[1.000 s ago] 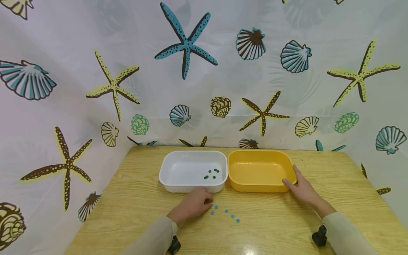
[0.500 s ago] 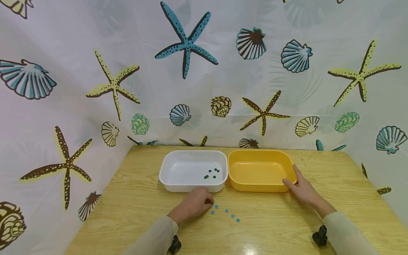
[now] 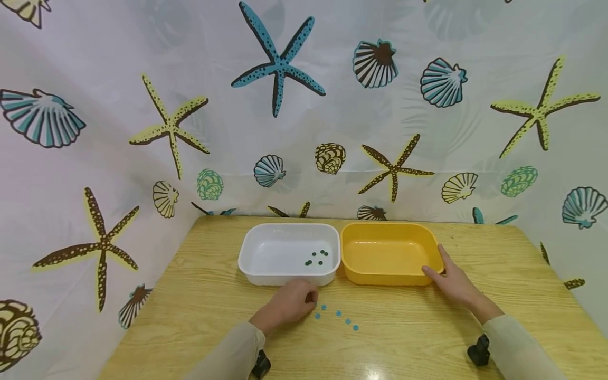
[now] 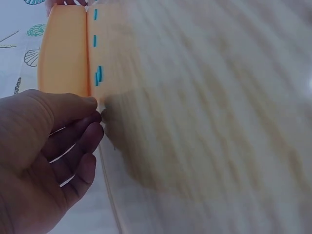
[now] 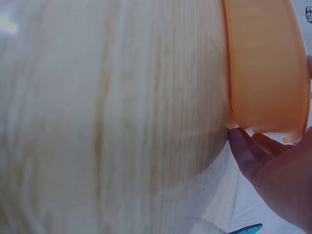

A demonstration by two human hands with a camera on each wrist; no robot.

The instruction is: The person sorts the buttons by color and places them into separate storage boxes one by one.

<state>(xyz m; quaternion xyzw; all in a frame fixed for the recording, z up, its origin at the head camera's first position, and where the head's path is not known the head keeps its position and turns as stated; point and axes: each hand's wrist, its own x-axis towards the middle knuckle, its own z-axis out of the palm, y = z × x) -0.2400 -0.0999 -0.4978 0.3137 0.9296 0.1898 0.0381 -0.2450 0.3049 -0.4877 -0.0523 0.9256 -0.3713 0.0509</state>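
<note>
In the head view my left hand (image 3: 293, 300) is low over the table just in front of the white tub (image 3: 266, 279). Its thumb and forefinger come together at a small blue disc (image 3: 315, 304), mostly covered by the fingertips; the other fingers are curled in. More blue discs (image 3: 339, 313) lie on the table to its right, in a loose slanting row. The left wrist view shows this hand (image 4: 58, 141) with thumb and forefinger tips nearly meeting. My right hand (image 3: 453, 282) holds the right end of the yellow tub (image 3: 387, 278), thumb at the front corner, fingers along the side.
Several small dark green discs (image 3: 320, 263) lie inside the white tub, toward its right end. Both tubs stand side by side near the back of the wooden table (image 3: 404, 338). A curtain printed with shells and starfish (image 3: 280, 63) surrounds the table's back and sides.
Hardly anything differs. The left hand stays at the same blue disc and the right hand keeps its hold on the yellow tub; the head view shifts only very slightly.
</note>
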